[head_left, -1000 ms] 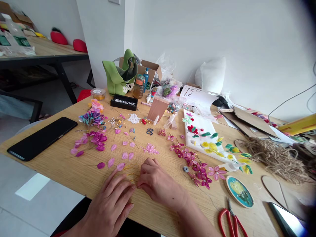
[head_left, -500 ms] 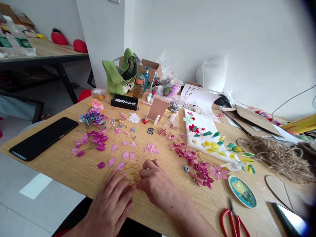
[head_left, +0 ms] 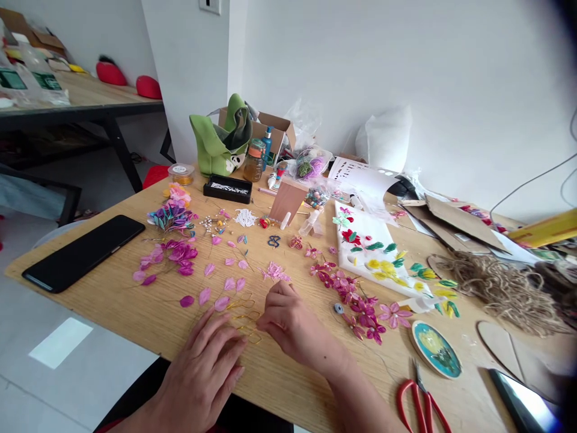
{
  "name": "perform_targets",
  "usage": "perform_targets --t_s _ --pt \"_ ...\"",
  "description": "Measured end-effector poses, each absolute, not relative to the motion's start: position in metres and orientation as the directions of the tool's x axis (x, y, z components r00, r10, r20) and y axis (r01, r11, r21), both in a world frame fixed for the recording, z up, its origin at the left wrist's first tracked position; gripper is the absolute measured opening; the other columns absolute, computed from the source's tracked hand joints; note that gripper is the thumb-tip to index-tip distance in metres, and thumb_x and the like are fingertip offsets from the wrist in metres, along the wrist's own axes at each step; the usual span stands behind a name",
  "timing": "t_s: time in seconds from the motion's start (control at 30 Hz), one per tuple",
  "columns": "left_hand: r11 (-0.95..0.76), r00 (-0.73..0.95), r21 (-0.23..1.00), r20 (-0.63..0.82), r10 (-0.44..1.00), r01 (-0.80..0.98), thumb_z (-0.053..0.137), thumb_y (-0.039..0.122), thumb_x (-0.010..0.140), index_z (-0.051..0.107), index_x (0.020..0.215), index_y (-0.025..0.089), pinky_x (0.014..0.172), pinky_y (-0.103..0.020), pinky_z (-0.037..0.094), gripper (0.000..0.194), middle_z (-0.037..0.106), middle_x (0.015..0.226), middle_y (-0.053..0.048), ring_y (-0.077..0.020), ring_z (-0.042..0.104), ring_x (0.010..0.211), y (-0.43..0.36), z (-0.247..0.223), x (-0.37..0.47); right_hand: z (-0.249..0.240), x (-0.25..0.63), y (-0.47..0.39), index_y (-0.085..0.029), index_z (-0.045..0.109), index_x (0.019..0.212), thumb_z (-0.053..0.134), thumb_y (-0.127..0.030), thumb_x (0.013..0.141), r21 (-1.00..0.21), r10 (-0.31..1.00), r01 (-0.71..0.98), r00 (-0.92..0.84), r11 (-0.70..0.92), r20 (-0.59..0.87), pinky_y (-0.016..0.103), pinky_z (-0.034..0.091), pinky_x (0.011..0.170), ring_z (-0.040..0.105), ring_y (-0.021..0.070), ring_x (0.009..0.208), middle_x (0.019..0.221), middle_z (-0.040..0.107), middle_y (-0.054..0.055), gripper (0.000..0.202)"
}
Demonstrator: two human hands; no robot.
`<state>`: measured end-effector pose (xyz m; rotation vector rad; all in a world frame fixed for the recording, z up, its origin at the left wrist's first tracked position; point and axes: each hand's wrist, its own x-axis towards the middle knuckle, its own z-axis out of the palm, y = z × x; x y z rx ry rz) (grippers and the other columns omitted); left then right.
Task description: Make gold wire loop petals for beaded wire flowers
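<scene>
Palm down, my left hand point(head_left: 202, 367) rests at the table's front edge, its fingers extended beside thin gold wire loops point(head_left: 247, 320). My right hand point(head_left: 288, 322) is just right of the loops, fingers curled together in a pinch; what it holds, if anything, is too small to make out. Pale pink petals point(head_left: 222, 302) on wires lie beyond my left fingertips. Farther back is a small heap of pink pieces point(head_left: 276, 271). Magenta wire flowers point(head_left: 367, 310) spread to the right of my right hand, near a small grey spool point(head_left: 338, 308).
Red-handled pliers point(head_left: 421, 397) and a round painted piece point(head_left: 436, 349) lie at the right. A black phone point(head_left: 85, 251) is at the left. White foam point(head_left: 365, 228) bears coloured flowers, beside brown twine point(head_left: 505, 288). A green bag point(head_left: 216, 144) stands at the back.
My right hand has moved slightly right and up, away from my left fingertips, and more of the gold loops shows between the hands. My left hand has barely moved. The view has shifted slightly.
</scene>
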<state>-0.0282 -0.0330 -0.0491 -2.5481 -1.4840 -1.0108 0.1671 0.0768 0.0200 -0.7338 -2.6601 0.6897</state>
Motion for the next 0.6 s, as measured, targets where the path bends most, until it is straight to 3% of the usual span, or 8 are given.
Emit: perform_targets --t_s 0.33,0.5,0.6 --pt "-0.558 0.376 0.258 0.516 0.77 0.789 0.054 0.016 0.091 0.062 0.121 0.016 0.112 -0.051 0.032 0.032 0.063 0.116 -0.009 -0.0292 0.044 0.127 -0.032 -0.043 -0.032 0.022 0.16 0.069 -0.021 0.069 0.076 0.062 -0.015 0.092 -0.512 0.49 0.403 -0.871 0.759 0.041 0.032 0.038 0.085 0.05 0.0176 0.094 0.076 0.065 -0.001 0.019" --pt "-0.578 0.377 0.292 0.526 0.763 0.762 0.052 0.014 0.09 0.06 0.124 0.015 0.109 -0.045 0.039 0.036 0.065 0.117 -0.009 -0.0269 0.047 0.125 -0.031 -0.038 -0.037 0.021 0.16 0.069 -0.02 0.067 0.074 0.065 -0.013 0.089 -0.512 0.494 0.404 -0.868 0.758 0.048 0.032 0.038 0.085 0.05 0.0175 0.094 0.075 0.064 -0.002 0.017" --pt "-0.56 0.367 0.26 0.532 0.763 0.787 0.055 0.016 0.089 0.061 0.124 0.014 0.111 -0.047 0.037 0.035 0.065 0.121 -0.009 -0.0292 0.045 0.13 -0.029 -0.034 -0.04 0.019 0.161 0.07 -0.02 0.067 0.074 0.062 -0.014 0.091 -0.525 0.496 0.394 -0.866 0.754 0.063 0.033 0.039 0.084 0.051 0.0182 0.092 0.074 0.063 -0.001 0.019"
